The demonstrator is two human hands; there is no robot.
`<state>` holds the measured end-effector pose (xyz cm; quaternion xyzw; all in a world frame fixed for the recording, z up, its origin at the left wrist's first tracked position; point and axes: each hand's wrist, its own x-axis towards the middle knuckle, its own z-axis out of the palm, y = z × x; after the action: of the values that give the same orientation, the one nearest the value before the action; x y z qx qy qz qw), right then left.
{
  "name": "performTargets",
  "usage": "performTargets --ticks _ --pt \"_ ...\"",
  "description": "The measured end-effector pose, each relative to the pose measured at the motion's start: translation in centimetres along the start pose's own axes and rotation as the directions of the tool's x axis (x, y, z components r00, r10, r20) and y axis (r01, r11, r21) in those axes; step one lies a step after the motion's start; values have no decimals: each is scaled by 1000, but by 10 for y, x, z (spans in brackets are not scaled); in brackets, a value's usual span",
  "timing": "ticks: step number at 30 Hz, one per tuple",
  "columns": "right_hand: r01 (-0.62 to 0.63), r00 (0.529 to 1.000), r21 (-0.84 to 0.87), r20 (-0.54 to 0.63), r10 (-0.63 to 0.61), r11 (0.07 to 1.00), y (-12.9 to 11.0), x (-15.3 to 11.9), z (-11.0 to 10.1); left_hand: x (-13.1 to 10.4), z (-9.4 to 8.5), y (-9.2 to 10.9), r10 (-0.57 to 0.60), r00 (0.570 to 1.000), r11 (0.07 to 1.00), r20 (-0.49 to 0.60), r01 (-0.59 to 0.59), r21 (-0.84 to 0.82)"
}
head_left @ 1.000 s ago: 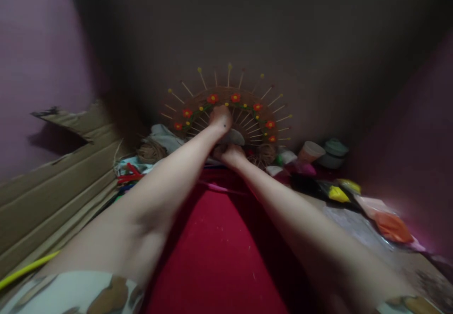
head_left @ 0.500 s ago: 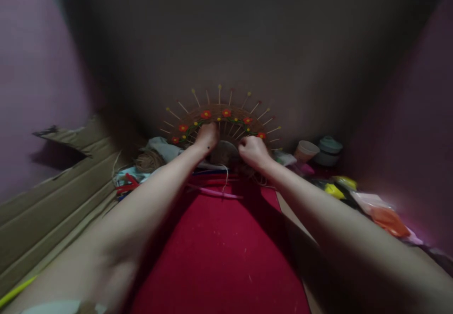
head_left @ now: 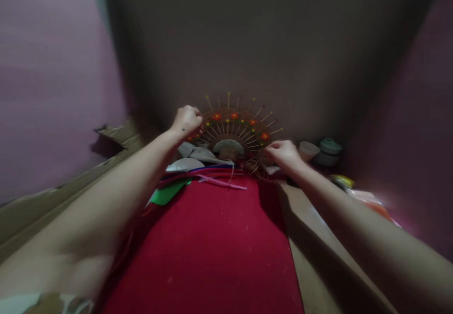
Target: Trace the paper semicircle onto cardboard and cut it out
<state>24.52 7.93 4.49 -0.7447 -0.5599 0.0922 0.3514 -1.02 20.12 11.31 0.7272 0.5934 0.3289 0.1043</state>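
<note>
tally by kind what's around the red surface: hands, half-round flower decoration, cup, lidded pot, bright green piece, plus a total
hands: 2 (left hand, right hand)
half-round flower decoration: 1
cup: 1
lidded pot: 1
bright green piece: 1
total: 6

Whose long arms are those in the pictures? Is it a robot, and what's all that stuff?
No robot here! Those are a person's bare arms, seen by one camera worn on their head, looking forward and down. The left hand is curled beside a half-round fan with red flowers and thin sticks. The right hand, fingers bent, is near some brown twine. It's too dim and blurry to tell whether either hand holds anything. On the red surface lie a pink strip and a green piece. Past the right hand are a cup and a lidded pot.
</note>
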Motion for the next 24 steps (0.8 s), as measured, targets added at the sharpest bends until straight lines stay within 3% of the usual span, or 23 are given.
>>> performTargets --ticks 3,6,11,15,20,24 --pt "46 990 18 132 -48 999 -9 -25 5 -10 -27 -19 -71 997 997 -15 70 -39" --pt "105 957 10 270 -104 994 -20 -57 14 -25 -42 -39 -165 986 986 13 165 -34" --pt "250 857 -9 466 -217 968 -38 -122 27 -53 -40 -63 -285 941 958 185 286 21" --pt "393 769 -84 576 -277 916 -45 -172 24 -73 -39 -79 -300 914 954 275 293 66" --pt "569 699 -204 630 -337 797 -40 -222 19 -102 -48 -103 -294 913 955 282 268 125" --pt "612 694 -234 617 -372 755 -31 -246 21 -123 -44 -115 -267 927 957 262 223 184"
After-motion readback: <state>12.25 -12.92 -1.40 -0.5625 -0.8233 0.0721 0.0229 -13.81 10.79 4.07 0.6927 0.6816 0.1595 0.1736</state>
